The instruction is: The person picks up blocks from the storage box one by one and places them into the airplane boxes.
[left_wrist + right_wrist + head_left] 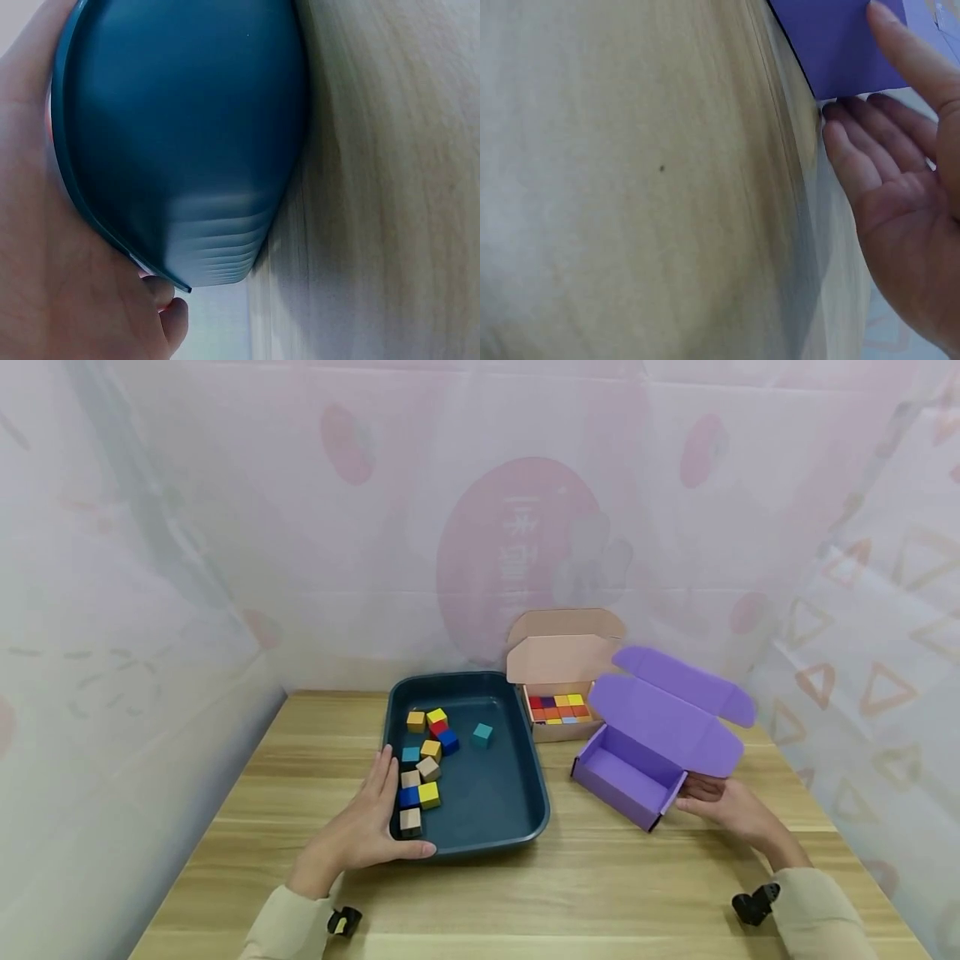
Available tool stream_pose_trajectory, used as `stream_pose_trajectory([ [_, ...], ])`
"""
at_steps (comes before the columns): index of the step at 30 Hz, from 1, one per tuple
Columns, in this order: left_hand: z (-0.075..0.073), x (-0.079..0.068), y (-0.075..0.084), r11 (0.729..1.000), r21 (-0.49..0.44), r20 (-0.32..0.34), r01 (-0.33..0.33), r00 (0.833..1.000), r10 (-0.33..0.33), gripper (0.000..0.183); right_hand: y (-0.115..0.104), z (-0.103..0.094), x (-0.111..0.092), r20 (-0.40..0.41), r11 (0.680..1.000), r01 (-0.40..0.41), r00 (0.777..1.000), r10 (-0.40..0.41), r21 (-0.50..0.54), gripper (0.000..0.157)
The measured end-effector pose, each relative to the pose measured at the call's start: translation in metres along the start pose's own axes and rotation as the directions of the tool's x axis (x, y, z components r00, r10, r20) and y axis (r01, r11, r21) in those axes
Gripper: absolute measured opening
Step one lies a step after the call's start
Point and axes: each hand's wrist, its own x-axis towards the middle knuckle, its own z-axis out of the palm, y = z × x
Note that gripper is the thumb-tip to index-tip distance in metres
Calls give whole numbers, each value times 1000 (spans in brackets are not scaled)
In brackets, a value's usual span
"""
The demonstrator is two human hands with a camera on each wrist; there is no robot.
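Note:
My left hand [360, 827] rests on the near left corner of a dark teal tray [495, 810]. Its fingers lie along the left rim and its thumb along the front rim. Inside the tray, several coloured cubes, such as a yellow cube [429, 795], are gathered on the left; a teal cube [482, 735] sits apart from them. At the right, my right hand [731, 810] touches the end of an open purple box [618, 787]. In the right wrist view its fingers extend beside the box wall, thumb against another face. No cubes show inside the purple box.
A tan cardboard box [566, 735], lid raised, stands behind the purple box and holds rows of coloured cubes [558, 710]. The wooden table [600, 893] runs up to a printed cloth backdrop [300, 568]. The purple lid [667, 710] leans back.

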Motion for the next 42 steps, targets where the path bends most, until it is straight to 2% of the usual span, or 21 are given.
stream_pose_trajectory([
  [5, 0, -1, 0, 1000, -3, -6, -2, 1000, 2, 148, -1, 11, 8, -18, 997, 76, 997, -75, 32, 66],
  [10, -2, -1, -1, 1000, 1, -7, -2, 1000, 2, 148, -9, 23, 13, -71, 988, 132, 988, -138, -79, 57],
  [17, -2, -1, -1, 1000, 1, -6, -6, 1000, 6, 148, -14, 38, 26, -51, 975, 174, 982, -183, -141, 80],
  [20, 0, 0, -1, 1000, 0, -2, -7, 1000, 7, 148, -13, 43, 27, -49, 969, 202, 976, -211, -144, 83],
  [25, 2, 0, -1, 1000, -5, -3, -6, 1000, 6, 148, -14, 52, 28, -74, 950, 281, 953, -293, -137, 89],
  [27, 2, 0, -1, 1000, -5, -7, -6, 1000, 6, 147, -16, 55, 28, -80, 940, 305, 944, -319, -154, 86],
  [34, 1, 0, 0, 1000, 2, -6, -8, 1000, 9, 146, -24, 68, 25, -85, 935, 289, 946, -312, -205, 66],
  [37, 2, 0, 0, 1000, 6, -7, -8, 1000, 8, 147, -26, 74, 23, -102, 927, 298, 940, -327, -227, 57],
  [40, 2, 0, -1, 1000, 10, -6, -8, 1000, 8, 147, -29, 81, 20, -125, 925, 286, 938, -324, -250, 55],
  [42, 3, 1, -2, 1000, 15, -8, -6, 1000, 6, 148, -33, 85, 18, -132, 926, 255, 945, -300, -278, 56],
])
